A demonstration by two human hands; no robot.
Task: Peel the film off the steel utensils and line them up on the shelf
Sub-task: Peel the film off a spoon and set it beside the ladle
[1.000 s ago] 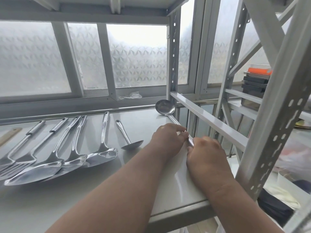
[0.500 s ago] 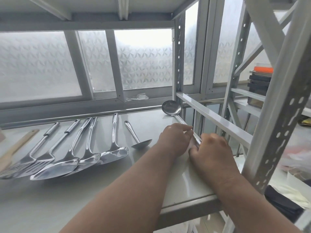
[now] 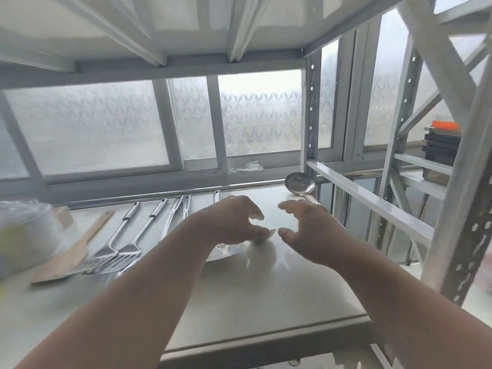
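Steel utensils lie side by side on the white shelf (image 3: 253, 294): two slotted turners (image 3: 109, 258), further handles (image 3: 178, 211) and a spatula blade (image 3: 226, 252) partly hidden under my left arm. A large ladle (image 3: 299, 182) lies at the shelf's back right, its handle running behind my right hand. My left hand (image 3: 234, 222) and my right hand (image 3: 306, 230) hover over the shelf facing each other, fingers loosely curled, holding nothing. A small ladle's bowl (image 3: 265, 235) shows just by my left thumb; the image is blurred there.
A wooden spatula (image 3: 77, 249) and a plastic-wrapped bundle (image 3: 24, 235) lie at the left. Crumpled film (image 3: 246, 166) sits on the window sill. A side rail (image 3: 372, 203) and a perforated upright (image 3: 463, 209) bound the right; dark boxes (image 3: 442, 147) are stacked beyond.
Both hands have let go of the large ladle's handle and lifted apart, moving left. The view has swung left and up.
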